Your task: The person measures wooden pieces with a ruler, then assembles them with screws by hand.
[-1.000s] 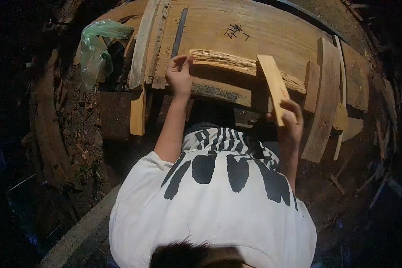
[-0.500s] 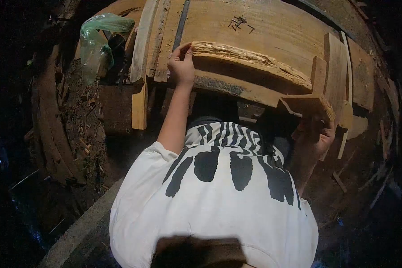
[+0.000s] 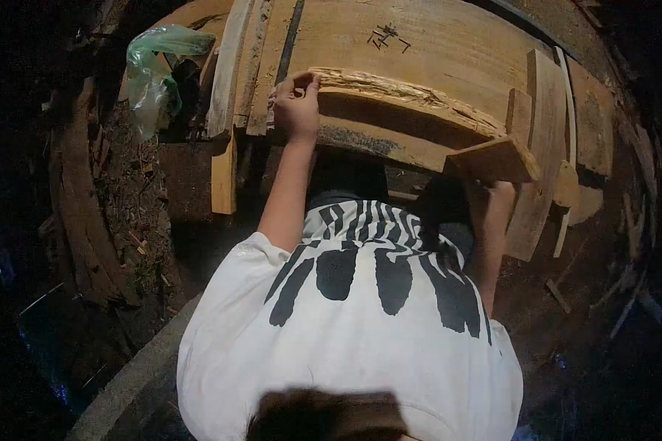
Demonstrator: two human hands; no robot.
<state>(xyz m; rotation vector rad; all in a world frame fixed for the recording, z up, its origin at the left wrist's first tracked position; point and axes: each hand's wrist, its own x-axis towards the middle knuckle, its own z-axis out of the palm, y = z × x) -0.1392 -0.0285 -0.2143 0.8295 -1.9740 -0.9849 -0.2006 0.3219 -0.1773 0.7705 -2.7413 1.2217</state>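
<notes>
Two pieces of wood are in hand. The splintered strip (image 3: pixel 408 95), pale and ragged along its upper edge, lies across the wide plank (image 3: pixel 456 51) and runs from left to right in a shallow arc. The left hand (image 3: pixel 296 110) pinches its left end, thumb on top and fingers curled under. That grip seems meant to keep the strip from shifting on the plank.

The strip's right end sits just beside the flat wooden block (image 3: pixel 493 158). The right hand (image 3: pixel 497 197) grasps this block from below, with the broad face tilted up. The fingers are mostly hidden behind it, so only the clasp itself is plain. Held that way, the block looks ready to serve as a striker or a wedge.

Black scrawled marks (image 3: pixel 387 37) show on the plank above the strip. A dark metal bar (image 3: pixel 290 40) lies along the plank's left edge. Narrow offcuts (image 3: pixel 548 140) lean at the right, and a short board (image 3: pixel 224 173) hangs at the left. A green plastic bag (image 3: pixel 151 70) sits further left, above ground littered with wood chips (image 3: pixel 129 213).
</notes>
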